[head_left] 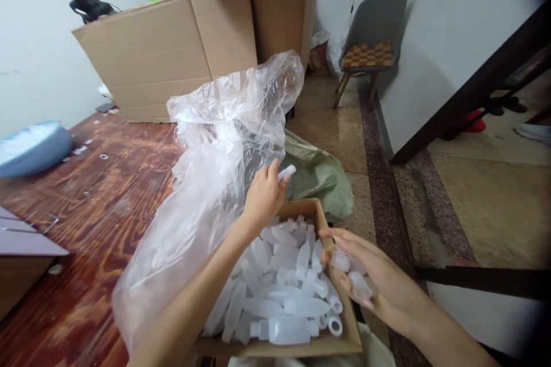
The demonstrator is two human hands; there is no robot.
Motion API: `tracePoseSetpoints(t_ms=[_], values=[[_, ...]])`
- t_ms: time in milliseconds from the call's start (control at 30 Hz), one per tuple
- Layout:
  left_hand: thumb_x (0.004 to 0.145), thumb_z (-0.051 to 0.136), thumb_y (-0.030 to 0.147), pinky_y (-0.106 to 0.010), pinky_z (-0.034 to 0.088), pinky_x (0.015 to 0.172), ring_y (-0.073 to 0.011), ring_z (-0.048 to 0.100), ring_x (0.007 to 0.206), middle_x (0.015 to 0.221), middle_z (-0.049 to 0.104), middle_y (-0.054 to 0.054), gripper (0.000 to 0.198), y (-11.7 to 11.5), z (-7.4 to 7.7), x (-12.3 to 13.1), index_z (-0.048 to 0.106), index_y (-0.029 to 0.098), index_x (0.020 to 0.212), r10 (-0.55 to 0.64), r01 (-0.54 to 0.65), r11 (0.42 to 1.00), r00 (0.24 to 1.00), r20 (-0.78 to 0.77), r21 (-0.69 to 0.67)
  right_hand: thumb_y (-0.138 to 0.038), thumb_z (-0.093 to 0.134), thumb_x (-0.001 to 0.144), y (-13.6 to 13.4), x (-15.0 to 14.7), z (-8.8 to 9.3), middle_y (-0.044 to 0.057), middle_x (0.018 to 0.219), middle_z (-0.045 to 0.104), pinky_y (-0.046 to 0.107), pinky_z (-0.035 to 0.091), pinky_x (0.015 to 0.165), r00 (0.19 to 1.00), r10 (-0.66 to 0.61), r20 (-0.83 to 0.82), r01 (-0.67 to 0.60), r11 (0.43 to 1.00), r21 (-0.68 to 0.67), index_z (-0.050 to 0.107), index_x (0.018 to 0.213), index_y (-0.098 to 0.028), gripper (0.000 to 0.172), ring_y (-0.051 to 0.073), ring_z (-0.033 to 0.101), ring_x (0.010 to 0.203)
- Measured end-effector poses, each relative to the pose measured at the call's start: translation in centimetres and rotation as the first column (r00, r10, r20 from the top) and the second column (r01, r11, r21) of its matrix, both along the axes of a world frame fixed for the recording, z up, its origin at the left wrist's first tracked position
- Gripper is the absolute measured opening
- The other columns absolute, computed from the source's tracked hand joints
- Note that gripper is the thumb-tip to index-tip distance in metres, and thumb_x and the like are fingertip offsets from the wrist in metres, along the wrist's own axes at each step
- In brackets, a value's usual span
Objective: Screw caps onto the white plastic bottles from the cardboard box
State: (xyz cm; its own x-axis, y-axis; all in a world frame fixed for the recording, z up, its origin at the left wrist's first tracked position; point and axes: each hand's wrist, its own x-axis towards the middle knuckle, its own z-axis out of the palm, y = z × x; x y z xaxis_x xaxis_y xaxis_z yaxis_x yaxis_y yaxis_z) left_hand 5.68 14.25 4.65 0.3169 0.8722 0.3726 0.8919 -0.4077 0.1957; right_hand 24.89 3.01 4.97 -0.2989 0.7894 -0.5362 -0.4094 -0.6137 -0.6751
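Observation:
My left hand [263, 195] is closed on a small translucent plastic bottle [287, 171], held above the far end of an open cardboard box [319, 350]. Only one end of that bottle shows past my fingers. At the box's right edge, my right hand [370, 269] curls around several translucent plastic bottles [360, 285], partly hidden by the fingers. Many similar bottles [293, 330] lie in a loose heap inside the box, some with their round mouths showing.
A crumpled clear plastic bag [193, 223] lies left of and behind the box, by a green woven sack [322, 178]. On the reddish wooden table [124, 183] stand a blue basin [38, 152] and a large cardboard box [159, 51]. A grey chair [374, 23] stands farther back.

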Motion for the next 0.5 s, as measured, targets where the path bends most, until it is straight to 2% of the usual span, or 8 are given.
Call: tracePoseSetpoints(t_ms=[67, 167, 267, 333, 400, 500], values=[[0.1, 0.038, 0.027, -0.038, 0.05, 0.084, -0.027, 0.061, 0.101, 0.111, 0.061, -0.017, 0.028, 0.7, -0.8, -0.3, 0.053, 0.011, 0.118, -0.035, 0.032, 0.998, 0.998, -0.054, -0.06, -0.029, 0.066, 0.087, -0.4, 0.7, -0.6, 0.003, 0.081, 0.066, 0.01, 0.031, 0.031, 0.967, -0.085, -0.239, 0.045, 0.985, -0.169, 0.06, 0.103, -0.015, 0.023, 0.005, 0.053, 0.048], [0.098, 0.046, 0.029, -0.033, 0.05, 0.078, -0.0225, 0.062, 0.09, 0.096, 0.063, -0.008, 0.019, -1.7, -1.5, -1.0, 0.061, 0.018, 0.099, -0.19, 0.158, 0.966, 0.97, -0.149, -0.203, -0.023, 0.074, 0.081, -1.4, 1.5, -1.5, 0.003, 0.08, 0.064, 0.008, 0.033, 0.031, 0.85, -0.202, -0.488, 0.033, 0.943, -0.332, 0.063, 0.098, -0.01, 0.024, 0.004, 0.054, 0.05], [0.09, 0.06, 0.028, -0.034, 0.049, 0.075, -0.0233, 0.061, 0.086, 0.087, 0.064, -0.004, 0.01, -4.8, -2.3, -1.8, 0.063, 0.019, 0.09, -0.33, 0.245, 0.908, 0.919, -0.217, -0.341, -0.022, 0.078, 0.079, -2.3, 1.2, -1.9, 0.002, 0.078, 0.063, 0.006, 0.031, 0.03, 0.702, -0.284, -0.653, 0.001, 0.918, -0.398, 0.063, 0.101, -0.009, 0.03, 0.002, 0.052, 0.048], [0.088, 0.063, 0.027, -0.036, 0.049, 0.076, -0.025, 0.061, 0.088, 0.089, 0.063, -0.006, 0.009, -5.8, -2.9, -2.2, 0.063, 0.018, 0.088, -0.357, 0.246, 0.887, 0.901, -0.244, -0.391, -0.023, 0.074, 0.083, -2.7, 0.5, -1.6, 0.0, 0.078, 0.063, 0.006, 0.034, 0.031, 0.626, -0.307, -0.717, -0.003, 0.918, -0.396, 0.061, 0.103, -0.01, 0.028, 0.002, 0.051, 0.046], [0.089, 0.061, 0.026, -0.038, 0.049, 0.077, -0.0261, 0.06, 0.089, 0.091, 0.063, -0.007, 0.01, -6.0, -3.5, -2.4, 0.063, 0.016, 0.089, -0.354, 0.227, 0.881, 0.898, -0.26, -0.416, -0.025, 0.073, 0.084, -2.9, -0.4, -1.1, -0.002, 0.075, 0.062, 0.008, 0.038, 0.033, 0.597, -0.297, -0.745, 0.002, 0.93, -0.368, 0.06, 0.103, -0.011, 0.027, 0.001, 0.049, 0.043], [0.091, 0.058, 0.025, -0.04, 0.049, 0.078, -0.0271, 0.06, 0.091, 0.093, 0.061, -0.008, 0.01, -6.0, -3.8, -2.5, 0.063, 0.015, 0.09, -0.337, 0.205, 0.881, 0.904, -0.261, -0.427, -0.034, 0.077, 0.08, -3.1, -1.5, -0.4, -0.005, 0.071, 0.061, 0.011, 0.041, 0.034, 0.661, -0.279, -0.697, 0.026, 0.936, -0.35, 0.061, 0.102, -0.014, 0.034, 0.003, 0.049, 0.042]])
